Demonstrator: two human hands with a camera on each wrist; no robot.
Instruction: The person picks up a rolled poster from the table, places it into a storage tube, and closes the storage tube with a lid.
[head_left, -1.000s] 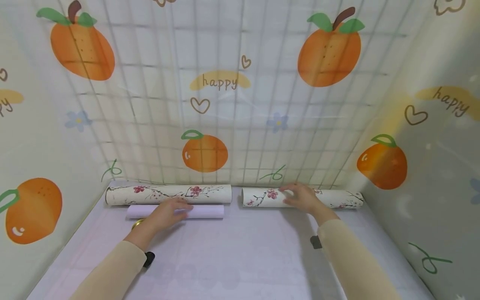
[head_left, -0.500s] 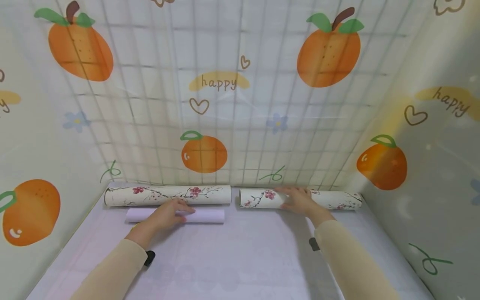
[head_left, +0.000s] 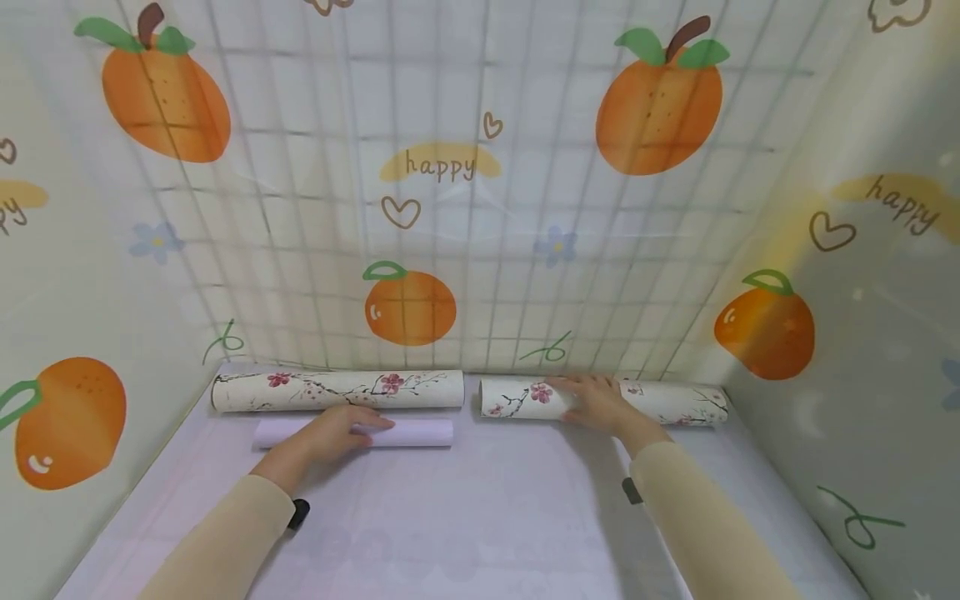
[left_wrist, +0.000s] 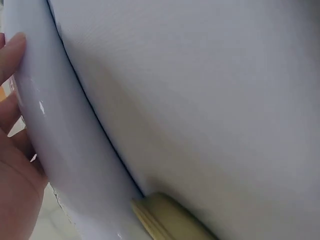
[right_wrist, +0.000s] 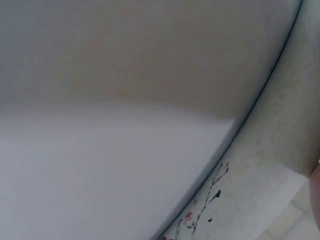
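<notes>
In the head view my left hand [head_left: 333, 435] lies over a plain pale lavender roll [head_left: 423, 432], its thumb on the near side and its fingers over the top. The left wrist view shows fingers [left_wrist: 12, 52] along that glossy roll's edge. To the right, my right hand [head_left: 596, 404] holds a white paper roll with red blossoms and dark branches [head_left: 513, 398], fingers across its top and thumb at the front. A second blossom-patterned roll [head_left: 247, 392] lies just behind the plain one, untouched. The right wrist view catches little of the right hand.
A gold-coloured rounded object [left_wrist: 172, 217] sits against the plain roll near the left wrist. The rolls lie on a pale covered table [head_left: 480, 517]. Behind them rises a wire grid under an orange-printed sheet [head_left: 510, 275], with printed sheets at both sides.
The plain roll has shifted slightly toward me under my left hand, parting from the roll behind. The right blossom roll has moved a little left and its right end slightly nearer.
</notes>
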